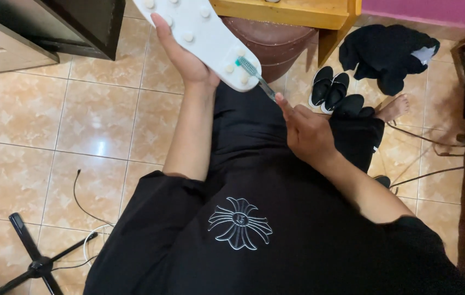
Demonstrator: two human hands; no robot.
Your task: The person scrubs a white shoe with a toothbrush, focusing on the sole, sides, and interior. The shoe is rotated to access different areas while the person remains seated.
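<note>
I'm looking down on it now: the left hand (184, 54) cradles a white shoe sole (199, 33) from beneath, sole-side up, round studs showing, fingers laid long and close together along its left edge. The right hand (306, 131) pinches a toothbrush (255, 75) by its handle, fingers curled in tight and the forefinger stretched along the shaft; the bristle head sits on the sole's rounded end, just past those fingertips. The sole hangs in the air above my lap, top of view, touching no surface.

Below the fingers it's all glossy beige floor tiles (52, 120) with pale star patterns and dark grout lines. Beyond the left fingers, a dark cabinet (74, 24). Past the right fingertips, a round brown stool (276, 46) tucked under a yellow wooden table (292, 11); further right of them, a pair of black shoes (328, 87) with white rims, a heap of black cloth (385, 52), and a bare foot (393, 108). A pink wall (429, 10) runs along the top. Well below the left wrist, a black tripod leg (36, 257) and a thin cable (87, 213) lie on the tiles
</note>
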